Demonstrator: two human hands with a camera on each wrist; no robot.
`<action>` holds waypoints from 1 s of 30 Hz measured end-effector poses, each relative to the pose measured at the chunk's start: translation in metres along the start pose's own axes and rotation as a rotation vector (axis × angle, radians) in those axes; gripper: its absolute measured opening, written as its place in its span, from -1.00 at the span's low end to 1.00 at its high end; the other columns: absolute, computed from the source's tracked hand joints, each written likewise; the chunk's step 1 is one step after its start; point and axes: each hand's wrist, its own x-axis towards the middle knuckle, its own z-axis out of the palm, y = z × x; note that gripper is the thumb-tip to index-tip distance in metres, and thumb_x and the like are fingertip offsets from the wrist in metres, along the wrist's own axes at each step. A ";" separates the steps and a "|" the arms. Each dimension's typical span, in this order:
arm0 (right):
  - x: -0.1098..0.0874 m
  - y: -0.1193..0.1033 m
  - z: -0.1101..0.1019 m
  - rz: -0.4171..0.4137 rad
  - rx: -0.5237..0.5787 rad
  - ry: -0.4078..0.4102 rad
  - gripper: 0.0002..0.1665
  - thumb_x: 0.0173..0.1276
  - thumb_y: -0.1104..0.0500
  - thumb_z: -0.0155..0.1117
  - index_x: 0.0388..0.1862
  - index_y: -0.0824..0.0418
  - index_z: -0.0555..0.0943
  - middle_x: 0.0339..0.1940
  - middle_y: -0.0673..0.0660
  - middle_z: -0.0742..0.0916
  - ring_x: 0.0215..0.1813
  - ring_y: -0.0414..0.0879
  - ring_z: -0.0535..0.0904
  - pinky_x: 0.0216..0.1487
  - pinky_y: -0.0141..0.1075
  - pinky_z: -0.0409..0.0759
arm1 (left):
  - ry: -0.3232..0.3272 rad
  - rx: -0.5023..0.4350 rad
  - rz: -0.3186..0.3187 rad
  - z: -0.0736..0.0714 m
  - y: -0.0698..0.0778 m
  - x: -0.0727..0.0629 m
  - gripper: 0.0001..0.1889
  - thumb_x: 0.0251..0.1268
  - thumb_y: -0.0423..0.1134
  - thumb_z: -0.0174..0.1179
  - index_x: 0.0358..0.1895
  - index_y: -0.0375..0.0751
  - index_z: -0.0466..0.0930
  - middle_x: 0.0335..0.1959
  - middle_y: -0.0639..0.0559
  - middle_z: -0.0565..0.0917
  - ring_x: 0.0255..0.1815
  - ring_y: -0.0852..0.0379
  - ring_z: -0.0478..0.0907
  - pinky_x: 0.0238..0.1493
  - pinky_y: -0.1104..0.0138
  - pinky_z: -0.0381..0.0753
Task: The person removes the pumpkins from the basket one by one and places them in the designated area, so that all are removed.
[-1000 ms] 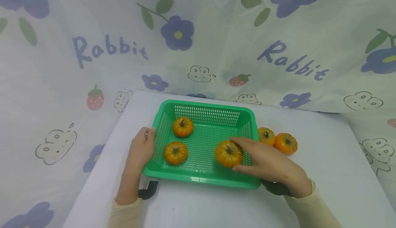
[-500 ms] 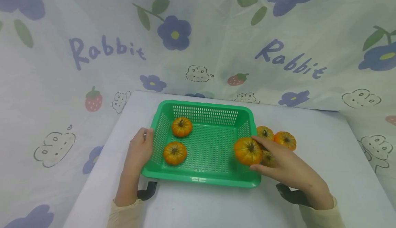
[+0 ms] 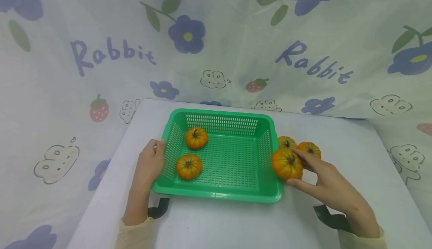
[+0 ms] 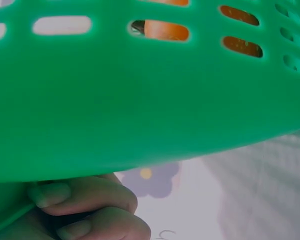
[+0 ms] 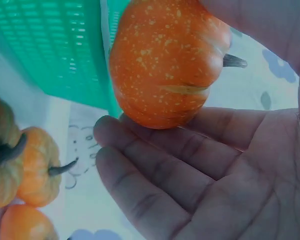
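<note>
My left hand [image 3: 150, 162] grips the left rim of a green plastic basket [image 3: 216, 195]; in the left wrist view its fingers [image 4: 97, 195] curl about the rim. My right hand [image 3: 332, 185] holds a small orange pumpkin [image 3: 287, 164] between thumb and fingers, at the basket's right rim. Seen from the right wrist, the held pumpkin [image 5: 165, 65] shows a speckled side and a short stem, and the other fingers extend below it. Two more pumpkins, a rear one [image 3: 196, 138] and a front one [image 3: 189, 166], sit inside the basket on its left.
Outside the basket on the right lie more pumpkins, including a yellowish one [image 3: 286, 142] and an orange one [image 3: 309, 149]; the right wrist view shows three. The white tabletop [image 3: 216, 224] meets a patterned cloth [image 3: 229, 27] behind.
My right hand has carried the pumpkin rightward, from over the basket's inside to its right rim. My left hand keeps its grip on the basket. The view has shifted slightly.
</note>
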 end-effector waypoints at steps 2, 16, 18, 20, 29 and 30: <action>-0.004 0.004 0.000 0.008 0.003 0.019 0.05 0.36 -0.20 0.50 0.62 0.25 0.27 0.48 0.37 0.51 0.29 0.39 0.59 0.08 0.23 0.64 | -0.001 -0.002 -0.001 0.000 0.001 0.000 -0.31 0.69 0.30 -0.38 0.25 -0.26 0.44 -0.11 -0.21 0.63 -0.25 -0.08 0.54 -0.24 0.16 0.53; -0.024 0.053 0.004 0.131 0.024 0.094 0.01 0.41 -0.13 0.49 0.59 0.32 0.23 0.42 0.51 0.50 0.27 0.51 0.54 0.13 0.27 0.56 | -0.006 0.005 0.001 -0.001 -0.003 0.002 -0.28 0.67 0.33 -0.40 0.27 -0.26 0.42 -0.10 -0.21 0.62 -0.24 -0.09 0.53 -0.25 0.15 0.52; -0.025 0.060 0.006 0.163 0.031 0.095 0.02 0.42 -0.15 0.48 0.58 0.35 0.22 0.40 0.54 0.50 0.28 0.54 0.53 0.13 0.29 0.55 | -0.009 0.003 -0.001 -0.001 -0.003 0.001 -0.29 0.67 0.33 -0.40 0.26 -0.26 0.41 -0.12 -0.21 0.62 -0.26 -0.08 0.53 -0.27 0.16 0.52; -0.027 0.067 0.007 0.207 0.036 0.086 0.05 0.42 -0.19 0.45 0.57 0.39 0.20 0.40 0.57 0.49 0.29 0.57 0.50 0.14 0.31 0.54 | -0.007 -0.001 0.003 -0.001 -0.004 0.001 -0.29 0.67 0.32 -0.40 0.26 -0.26 0.41 -0.14 -0.21 0.62 -0.27 -0.07 0.53 -0.29 0.16 0.52; -0.037 0.097 0.014 0.312 0.041 0.061 0.06 0.46 -0.23 0.39 0.56 0.43 0.21 0.41 0.58 0.46 0.33 0.53 0.47 0.17 0.25 0.55 | -0.014 -0.009 0.002 0.002 -0.005 0.003 -0.29 0.67 0.33 -0.39 0.25 -0.27 0.41 -0.16 -0.20 0.61 -0.29 -0.06 0.54 -0.31 0.18 0.54; -0.037 0.098 0.016 0.313 0.045 0.061 0.05 0.46 -0.23 0.39 0.57 0.42 0.21 0.41 0.58 0.46 0.33 0.53 0.47 0.17 0.25 0.56 | -0.016 -0.010 0.002 0.002 -0.005 0.003 -0.29 0.67 0.33 -0.39 0.25 -0.27 0.41 -0.16 -0.20 0.61 -0.29 -0.06 0.54 -0.32 0.18 0.54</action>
